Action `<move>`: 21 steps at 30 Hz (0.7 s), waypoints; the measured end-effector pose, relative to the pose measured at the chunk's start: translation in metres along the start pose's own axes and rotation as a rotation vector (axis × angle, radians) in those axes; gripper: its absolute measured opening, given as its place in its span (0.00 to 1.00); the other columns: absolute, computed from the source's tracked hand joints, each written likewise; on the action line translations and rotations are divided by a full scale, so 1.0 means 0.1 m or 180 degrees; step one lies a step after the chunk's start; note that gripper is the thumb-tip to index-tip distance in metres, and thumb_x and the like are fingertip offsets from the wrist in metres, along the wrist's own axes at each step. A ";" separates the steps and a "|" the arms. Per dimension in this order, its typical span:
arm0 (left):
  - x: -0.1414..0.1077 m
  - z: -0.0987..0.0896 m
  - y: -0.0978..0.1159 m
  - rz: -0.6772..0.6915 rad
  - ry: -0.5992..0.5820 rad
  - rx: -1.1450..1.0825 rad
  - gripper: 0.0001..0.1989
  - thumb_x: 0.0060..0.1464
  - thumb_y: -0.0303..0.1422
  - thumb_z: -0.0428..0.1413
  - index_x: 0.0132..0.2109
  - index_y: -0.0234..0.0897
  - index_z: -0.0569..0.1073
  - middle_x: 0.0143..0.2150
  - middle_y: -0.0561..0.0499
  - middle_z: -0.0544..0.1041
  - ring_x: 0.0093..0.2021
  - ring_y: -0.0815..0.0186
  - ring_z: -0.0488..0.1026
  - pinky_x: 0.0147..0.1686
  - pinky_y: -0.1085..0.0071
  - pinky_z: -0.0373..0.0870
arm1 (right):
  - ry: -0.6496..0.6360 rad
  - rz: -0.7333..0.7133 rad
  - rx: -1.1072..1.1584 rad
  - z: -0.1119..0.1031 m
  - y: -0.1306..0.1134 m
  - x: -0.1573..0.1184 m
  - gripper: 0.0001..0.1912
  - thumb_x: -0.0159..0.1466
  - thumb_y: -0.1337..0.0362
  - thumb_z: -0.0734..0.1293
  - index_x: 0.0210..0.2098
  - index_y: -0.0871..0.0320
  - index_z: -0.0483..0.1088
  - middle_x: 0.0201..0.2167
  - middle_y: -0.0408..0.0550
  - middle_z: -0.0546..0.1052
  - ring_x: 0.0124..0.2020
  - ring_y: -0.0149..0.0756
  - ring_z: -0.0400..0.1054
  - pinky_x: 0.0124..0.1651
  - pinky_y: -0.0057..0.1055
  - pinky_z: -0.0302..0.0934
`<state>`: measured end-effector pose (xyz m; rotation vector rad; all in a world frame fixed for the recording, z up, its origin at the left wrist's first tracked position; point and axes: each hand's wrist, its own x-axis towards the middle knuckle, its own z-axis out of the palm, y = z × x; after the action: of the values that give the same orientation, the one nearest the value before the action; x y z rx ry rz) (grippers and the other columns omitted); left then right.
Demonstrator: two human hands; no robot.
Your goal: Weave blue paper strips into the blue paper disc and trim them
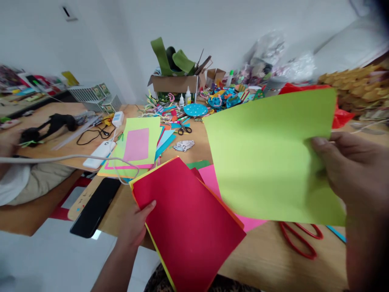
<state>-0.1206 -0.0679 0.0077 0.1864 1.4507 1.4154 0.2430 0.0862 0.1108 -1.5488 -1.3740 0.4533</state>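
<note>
In my left hand (pixel 138 221) is a stack of coloured paper (pixel 188 227), red on top, with yellow and orange edges peeking out. The thumb lies over the red sheet and the fingers are hidden underneath. My right hand (pixel 355 170) pinches a lime-green sheet of paper (pixel 270 158) by its right edge, raised above the table and slightly bent. Below these, partly covered, lies a pink sheet (pixel 211 178). Red-handled scissors (pixel 299 243) lie under the green sheet's lower edge, their blades hidden.
Left on the table (pixel 240 263) are a paper pile (pixel 154 142), a black phone (pixel 95 207) and a white power bank (pixel 99 154) with a cable. Small black scissors (pixel 184 129), glue bottles (pixel 187 96) and a cardboard box (pixel 174 84) stand farther back. Another person's leg (pixel 42 198) shows at left.
</note>
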 end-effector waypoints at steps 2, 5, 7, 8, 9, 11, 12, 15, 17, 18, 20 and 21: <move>-0.01 -0.01 0.00 -0.0033 0.0022 -0.0001 0.25 0.35 0.30 0.70 0.44 0.31 0.77 0.39 0.43 0.81 0.38 0.55 0.79 0.37 0.65 0.77 | -0.0044 0.0413 0.0606 0.05 0.01 0.03 0.10 0.55 0.55 0.69 0.32 0.55 0.72 0.25 0.47 0.74 0.21 0.31 0.64 0.23 0.30 0.57; -0.01 0.00 0.00 -0.0106 0.0036 0.0008 0.23 0.36 0.30 0.69 0.43 0.30 0.77 0.40 0.42 0.81 0.38 0.54 0.79 0.37 0.64 0.77 | -0.0651 0.0816 0.0936 0.22 0.05 -0.05 0.13 0.53 0.53 0.70 0.31 0.55 0.71 0.25 0.46 0.74 0.21 0.34 0.66 0.24 0.32 0.60; -0.01 0.01 0.01 -0.0119 0.0113 0.0009 0.23 0.39 0.30 0.68 0.45 0.31 0.76 0.41 0.41 0.81 0.38 0.54 0.79 0.37 0.64 0.77 | -0.1223 0.0812 0.0795 0.42 0.09 -0.23 0.16 0.54 0.49 0.69 0.32 0.55 0.70 0.23 0.45 0.74 0.21 0.36 0.67 0.23 0.32 0.60; -0.01 0.01 0.01 -0.0116 0.0148 -0.0027 0.23 0.41 0.32 0.67 0.46 0.32 0.76 0.42 0.41 0.81 0.39 0.54 0.79 0.37 0.63 0.77 | -0.1514 0.0688 0.0677 0.55 0.11 -0.36 0.16 0.56 0.48 0.67 0.32 0.55 0.69 0.23 0.44 0.73 0.22 0.36 0.67 0.24 0.31 0.60; -0.01 0.01 0.01 -0.0112 0.0167 -0.0091 0.23 0.43 0.35 0.66 0.48 0.34 0.75 0.43 0.42 0.80 0.39 0.54 0.79 0.38 0.62 0.77 | -0.1642 0.0482 0.0460 0.68 0.13 -0.50 0.16 0.58 0.48 0.65 0.30 0.56 0.68 0.21 0.44 0.72 0.21 0.35 0.65 0.23 0.30 0.58; -0.02 0.02 0.00 -0.0134 0.0100 -0.0198 0.24 0.46 0.40 0.64 0.51 0.36 0.74 0.45 0.42 0.80 0.41 0.54 0.79 0.39 0.62 0.77 | -0.1728 0.0053 0.0105 0.93 0.14 -0.79 0.18 0.63 0.49 0.60 0.26 0.56 0.65 0.21 0.44 0.71 0.22 0.35 0.65 0.24 0.29 0.56; -0.02 0.01 -0.01 -0.0133 0.0013 -0.0180 0.25 0.46 0.41 0.64 0.51 0.36 0.74 0.44 0.42 0.80 0.41 0.54 0.79 0.39 0.61 0.77 | -0.1746 -0.0132 0.0064 1.05 0.12 -0.91 0.18 0.64 0.50 0.58 0.26 0.55 0.65 0.22 0.45 0.72 0.24 0.36 0.66 0.25 0.30 0.57; -0.06 -0.01 -0.03 -0.0070 -0.0179 0.0167 0.28 0.36 0.36 0.69 0.47 0.31 0.76 0.40 0.40 0.81 0.38 0.51 0.79 0.39 0.61 0.77 | -0.2257 -0.0450 -0.0023 1.25 0.04 -1.05 0.17 0.67 0.51 0.55 0.37 0.54 0.68 0.27 0.46 0.76 0.27 0.38 0.69 0.30 0.31 0.59; -0.08 -0.04 -0.03 0.0050 -0.0191 0.0313 0.29 0.32 0.32 0.71 0.46 0.29 0.77 0.39 0.40 0.81 0.38 0.49 0.79 0.38 0.60 0.77 | -0.2428 -0.0587 -0.0365 1.25 0.02 -0.89 0.19 0.67 0.49 0.55 0.44 0.54 0.68 0.29 0.47 0.77 0.28 0.40 0.71 0.30 0.31 0.60; -0.09 -0.06 -0.03 0.0115 -0.0163 0.0320 0.29 0.31 0.32 0.71 0.45 0.29 0.77 0.39 0.40 0.81 0.38 0.49 0.79 0.38 0.60 0.77 | -0.2373 -0.0653 -0.0653 1.21 0.05 -0.76 0.21 0.67 0.48 0.55 0.46 0.55 0.67 0.32 0.50 0.77 0.31 0.41 0.72 0.31 0.32 0.61; -0.11 -0.11 -0.02 0.0240 -0.0061 0.0283 0.29 0.31 0.31 0.71 0.45 0.30 0.77 0.39 0.41 0.81 0.38 0.50 0.79 0.38 0.62 0.77 | -0.1829 -0.0919 -0.1655 1.09 0.21 -0.44 0.24 0.65 0.46 0.57 0.43 0.59 0.69 0.39 0.60 0.76 0.40 0.48 0.71 0.39 0.37 0.62; -0.12 -0.14 -0.01 0.0279 -0.0003 0.0257 0.29 0.31 0.30 0.70 0.46 0.30 0.77 0.39 0.42 0.81 0.38 0.51 0.79 0.38 0.62 0.77 | -0.1532 -0.0965 -0.2228 1.03 0.32 -0.29 0.27 0.62 0.44 0.60 0.43 0.63 0.69 0.42 0.66 0.74 0.45 0.55 0.69 0.42 0.42 0.61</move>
<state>-0.1248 -0.0853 0.0100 0.3049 1.5160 1.4277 0.1708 0.1061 0.0281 -1.7903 -2.2762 0.1556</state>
